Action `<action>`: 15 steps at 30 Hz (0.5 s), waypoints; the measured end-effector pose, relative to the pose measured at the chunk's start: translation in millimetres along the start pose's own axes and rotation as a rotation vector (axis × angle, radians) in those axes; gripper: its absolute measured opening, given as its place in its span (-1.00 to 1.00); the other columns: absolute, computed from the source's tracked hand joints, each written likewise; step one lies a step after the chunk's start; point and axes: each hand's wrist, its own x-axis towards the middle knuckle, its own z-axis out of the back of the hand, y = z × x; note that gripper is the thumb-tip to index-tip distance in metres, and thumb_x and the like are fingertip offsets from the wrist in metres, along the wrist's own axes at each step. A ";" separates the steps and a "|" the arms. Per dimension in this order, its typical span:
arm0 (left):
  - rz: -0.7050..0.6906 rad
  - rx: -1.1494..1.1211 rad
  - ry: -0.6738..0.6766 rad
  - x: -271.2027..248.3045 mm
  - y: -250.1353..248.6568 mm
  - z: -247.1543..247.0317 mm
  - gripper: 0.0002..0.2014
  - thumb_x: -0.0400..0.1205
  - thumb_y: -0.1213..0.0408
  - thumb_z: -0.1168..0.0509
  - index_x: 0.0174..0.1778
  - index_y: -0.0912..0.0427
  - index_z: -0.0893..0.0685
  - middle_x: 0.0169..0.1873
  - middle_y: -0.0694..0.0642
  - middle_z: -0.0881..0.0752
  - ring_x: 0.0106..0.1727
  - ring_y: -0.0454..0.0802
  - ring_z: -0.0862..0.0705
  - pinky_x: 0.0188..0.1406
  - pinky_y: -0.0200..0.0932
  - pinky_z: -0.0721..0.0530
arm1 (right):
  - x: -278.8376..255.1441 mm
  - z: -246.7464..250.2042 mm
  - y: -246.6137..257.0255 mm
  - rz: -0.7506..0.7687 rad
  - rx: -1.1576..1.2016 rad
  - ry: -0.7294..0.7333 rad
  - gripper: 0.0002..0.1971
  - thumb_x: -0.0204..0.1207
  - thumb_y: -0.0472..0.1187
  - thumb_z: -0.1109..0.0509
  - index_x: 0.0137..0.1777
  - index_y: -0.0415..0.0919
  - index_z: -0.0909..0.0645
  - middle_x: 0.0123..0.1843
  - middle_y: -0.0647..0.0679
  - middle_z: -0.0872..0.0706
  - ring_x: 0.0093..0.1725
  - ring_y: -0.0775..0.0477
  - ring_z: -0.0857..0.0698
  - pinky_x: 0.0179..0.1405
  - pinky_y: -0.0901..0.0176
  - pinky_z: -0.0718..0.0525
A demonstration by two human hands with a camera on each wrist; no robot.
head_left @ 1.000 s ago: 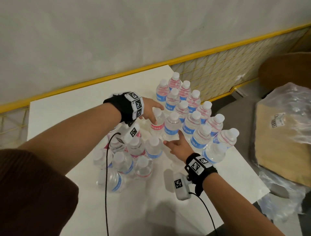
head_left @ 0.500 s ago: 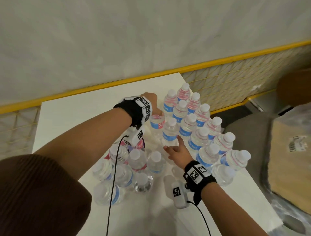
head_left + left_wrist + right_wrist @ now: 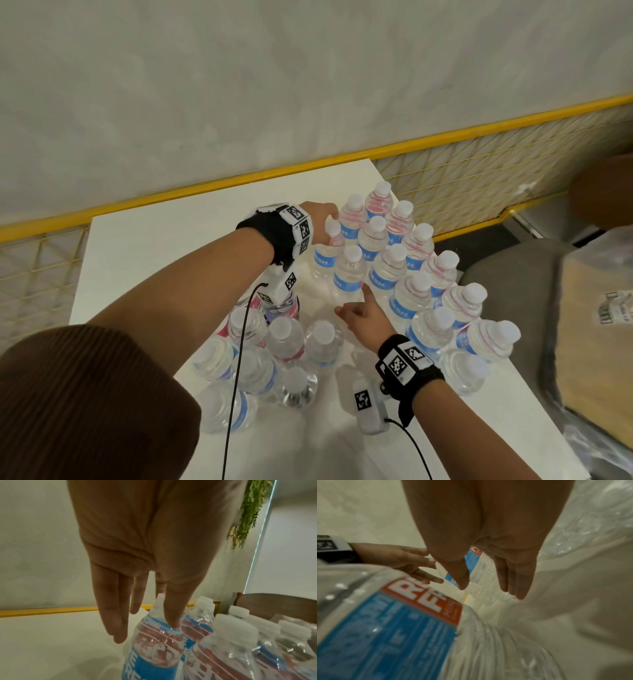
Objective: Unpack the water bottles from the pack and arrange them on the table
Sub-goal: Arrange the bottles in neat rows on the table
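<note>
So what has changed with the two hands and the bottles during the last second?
The left hand moved its bottle from beside the loose cluster up against the far end of the rows, and now touches it near the cap with straight fingers. The right hand stayed low by the front-row bottle. The rows and the loose cluster stand as before.

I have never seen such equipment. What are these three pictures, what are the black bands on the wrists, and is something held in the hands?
A person wears three cameras: one on the head, one on each wrist band. The head view looks down at a white table with many water bottles, some in rows, some in a loose cluster. The left hand has straight fingers; its thumb touches the end bottle in the left wrist view. The right hand reaches between the bottles, fingers relaxed. Neither hand grips anything.
</note>
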 end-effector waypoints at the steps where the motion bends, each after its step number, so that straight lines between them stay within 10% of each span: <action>1: -0.001 -0.026 0.018 -1.9 -1.0 1.1 -0.52 0.61 0.12 -0.33 0.44 0.17 -0.46 0.19 0.18 -0.62 0.19 0.22 -0.66 -0.04 -0.19 -0.51 | -1.9 1.6 2.3 0.001 -0.032 -0.039 -0.17 0.51 -0.04 -0.44 0.64 -0.10 -0.02 0.26 -0.17 -0.65 0.15 -0.09 -0.64 0.20 0.06 -0.59; 10: 0.007 -0.013 -0.049 -0.9 -4.0 11.1 -0.64 0.63 0.37 -0.30 0.37 0.25 -0.60 0.29 0.24 -0.65 0.12 0.19 -0.68 -0.02 -0.14 -0.56 | -19.2 13.0 17.1 0.011 0.055 -0.074 -0.34 0.47 -0.18 -0.49 0.51 -0.16 -0.27 0.38 -0.16 -0.52 0.26 -0.08 -0.59 0.26 0.09 -0.55; 15: 0.039 -0.043 -0.157 3.2 -3.2 8.9 -0.62 0.69 0.30 -0.17 0.44 0.16 -0.53 0.42 0.16 -0.56 0.40 0.16 -0.54 0.31 -0.12 -0.49 | -29.3 16.1 36.0 0.209 -0.097 -0.254 -0.56 0.50 -0.18 -0.45 0.31 -0.05 -0.37 -0.13 -0.03 -0.66 -0.15 -0.01 -0.68 -0.15 0.24 -0.58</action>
